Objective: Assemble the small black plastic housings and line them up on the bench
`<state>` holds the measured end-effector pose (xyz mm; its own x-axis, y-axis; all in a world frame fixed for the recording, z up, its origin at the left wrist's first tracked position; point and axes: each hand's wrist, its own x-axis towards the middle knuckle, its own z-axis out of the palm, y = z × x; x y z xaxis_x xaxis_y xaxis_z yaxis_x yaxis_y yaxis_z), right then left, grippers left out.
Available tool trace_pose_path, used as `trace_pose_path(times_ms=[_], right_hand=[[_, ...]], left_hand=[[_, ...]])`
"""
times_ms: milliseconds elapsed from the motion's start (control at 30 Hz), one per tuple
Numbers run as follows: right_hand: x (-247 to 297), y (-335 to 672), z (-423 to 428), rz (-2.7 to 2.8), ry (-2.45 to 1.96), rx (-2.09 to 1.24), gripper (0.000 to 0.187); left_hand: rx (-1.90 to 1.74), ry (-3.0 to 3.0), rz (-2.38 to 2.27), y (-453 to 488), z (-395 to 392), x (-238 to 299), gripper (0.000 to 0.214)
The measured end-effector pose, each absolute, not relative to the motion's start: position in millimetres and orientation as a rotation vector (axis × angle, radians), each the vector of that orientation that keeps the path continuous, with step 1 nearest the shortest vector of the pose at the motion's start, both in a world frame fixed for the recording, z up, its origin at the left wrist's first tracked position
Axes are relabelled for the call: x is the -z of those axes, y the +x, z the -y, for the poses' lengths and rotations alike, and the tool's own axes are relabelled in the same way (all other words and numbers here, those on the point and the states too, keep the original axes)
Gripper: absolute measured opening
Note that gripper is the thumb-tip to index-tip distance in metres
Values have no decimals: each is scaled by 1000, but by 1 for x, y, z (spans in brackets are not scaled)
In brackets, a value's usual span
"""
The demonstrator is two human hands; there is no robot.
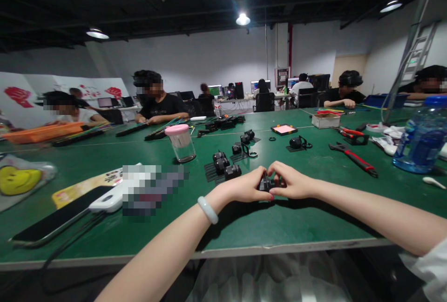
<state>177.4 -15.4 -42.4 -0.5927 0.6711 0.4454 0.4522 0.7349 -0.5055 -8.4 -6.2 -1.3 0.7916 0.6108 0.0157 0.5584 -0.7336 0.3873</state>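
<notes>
Both my hands meet low over the green table [300,227], near its front edge. Between them is a small black plastic part [267,184], partly covered by the fingers. My left hand [248,184], with a pale bangle on its wrist, grips it from the left. From the right, my right hand [291,181] pinches the same part with thumb and fingers. Just left of my hands stand several black cylindrical parts [222,163] on slotted black pieces. Further back are more such parts [247,136], and another black part [296,143] with a ring lies to the right.
To the right lie an adjustable wrench [354,157], pliers [349,132] and a large blue water bottle [421,137]. A pink-lidded jar [181,144], a phone [63,216] and a white cabled device [111,197] occupy the left. People [157,99] sit across the table.
</notes>
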Motion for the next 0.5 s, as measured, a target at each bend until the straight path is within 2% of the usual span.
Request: trace_pose_path(times_ms=[133,500], right_hand=[[44,177,17,2320,-796,-523,38],[40,176,18,2392,-818,-400,32]], left_hand=[[-218,2614,-874,-9,6,2,51],[-195,2622,-877,-9,6,2,52]])
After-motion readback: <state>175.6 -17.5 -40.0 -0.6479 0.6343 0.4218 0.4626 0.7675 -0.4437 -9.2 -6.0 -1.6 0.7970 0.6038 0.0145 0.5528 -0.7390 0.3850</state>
